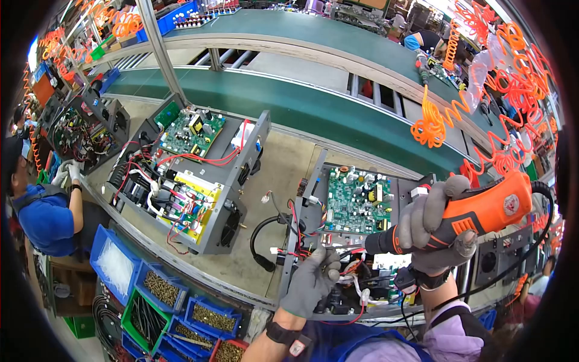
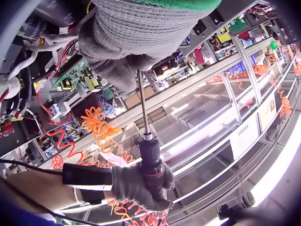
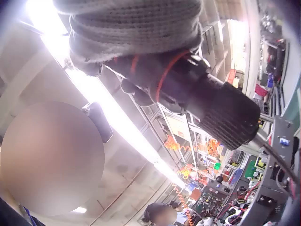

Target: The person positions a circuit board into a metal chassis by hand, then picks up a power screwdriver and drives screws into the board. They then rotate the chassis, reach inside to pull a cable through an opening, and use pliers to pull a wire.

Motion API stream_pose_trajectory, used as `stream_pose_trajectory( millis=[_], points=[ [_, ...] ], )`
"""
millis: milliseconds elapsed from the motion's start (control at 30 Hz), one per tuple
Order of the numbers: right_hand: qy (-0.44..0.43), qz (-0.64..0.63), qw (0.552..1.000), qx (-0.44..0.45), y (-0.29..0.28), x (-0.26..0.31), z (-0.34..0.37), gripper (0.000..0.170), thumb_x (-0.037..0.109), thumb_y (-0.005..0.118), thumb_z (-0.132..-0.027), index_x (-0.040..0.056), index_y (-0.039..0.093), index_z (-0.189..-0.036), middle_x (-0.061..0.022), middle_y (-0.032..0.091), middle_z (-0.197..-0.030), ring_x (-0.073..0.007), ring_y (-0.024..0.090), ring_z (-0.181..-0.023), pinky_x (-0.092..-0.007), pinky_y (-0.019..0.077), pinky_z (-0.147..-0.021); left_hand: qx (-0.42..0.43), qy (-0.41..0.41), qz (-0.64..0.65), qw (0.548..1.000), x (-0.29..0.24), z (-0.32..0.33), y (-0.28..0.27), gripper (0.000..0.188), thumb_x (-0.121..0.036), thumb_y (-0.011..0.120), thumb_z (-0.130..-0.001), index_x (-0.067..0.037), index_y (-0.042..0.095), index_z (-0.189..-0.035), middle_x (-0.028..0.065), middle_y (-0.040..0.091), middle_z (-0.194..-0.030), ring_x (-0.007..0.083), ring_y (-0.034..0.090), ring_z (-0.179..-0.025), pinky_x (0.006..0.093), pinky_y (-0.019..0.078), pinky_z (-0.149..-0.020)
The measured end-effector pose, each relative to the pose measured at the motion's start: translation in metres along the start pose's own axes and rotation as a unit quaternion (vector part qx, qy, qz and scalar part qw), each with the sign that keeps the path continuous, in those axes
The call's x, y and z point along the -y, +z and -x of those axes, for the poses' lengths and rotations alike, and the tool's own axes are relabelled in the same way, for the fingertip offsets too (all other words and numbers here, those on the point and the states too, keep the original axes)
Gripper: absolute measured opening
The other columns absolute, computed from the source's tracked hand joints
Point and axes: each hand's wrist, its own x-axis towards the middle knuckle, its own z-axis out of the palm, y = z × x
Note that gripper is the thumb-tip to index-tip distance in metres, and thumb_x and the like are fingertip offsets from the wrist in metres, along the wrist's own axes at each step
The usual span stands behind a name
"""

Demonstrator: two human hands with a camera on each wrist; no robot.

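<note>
My gloved right hand (image 1: 429,218) grips an orange and black electric screwdriver (image 1: 491,204), held sideways with its nose toward the left hand. A long thin bit (image 2: 144,106) runs from its ribbed black collar (image 3: 230,115) to my gloved left hand (image 1: 309,286). The left fingers (image 2: 120,73) pinch around the bit's tip, hiding it. Both hands are over an open grey metal housing (image 1: 313,175). Inside it sit a green circuit board (image 1: 357,196) and bundled wires (image 1: 356,274), close to the left hand.
Another open housing (image 1: 260,136) with boards stands to the left. Blue bins (image 1: 208,317) of screws are at the front left. A black cord (image 1: 525,274) trails from the screwdriver. Orange coiled hoses (image 1: 429,123) hang at right. Another person (image 1: 45,211) works at far left.
</note>
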Motion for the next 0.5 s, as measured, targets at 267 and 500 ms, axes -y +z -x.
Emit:
stream_pose_trajectory(
  millis=[267,500],
  points=[
    [-0.06,0.038,0.997,-0.043,0.006,0.008,-0.004,0.064,0.037,0.068,-0.085,0.002,0.042,-0.131,-0.0013,0.042,-0.07,-0.0081,0.043,-0.043,-0.0285,0.0487,-0.041,-0.002,0.079,-0.017,0.997,0.002,0.007,0.017,0.026,-0.018,0.053,-0.099,0.0,0.054,-0.118,0.0091,0.062,-0.097,0.0152,0.062,-0.081,0.0241,0.0544,-0.067],
    [-0.076,0.014,0.995,-0.065,0.004,0.019,0.0,0.059,0.035,0.067,-0.086,0.001,0.043,-0.127,-0.0007,0.041,-0.069,-0.007,0.04,-0.039,-0.0282,0.048,-0.039,0.011,0.057,-0.002,0.998,0.002,0.008,0.012,0.027,-0.023,0.057,-0.097,-0.001,0.054,-0.113,0.0053,0.058,-0.098,0.0127,0.056,-0.081,0.0232,0.0497,-0.065]
  ],
)
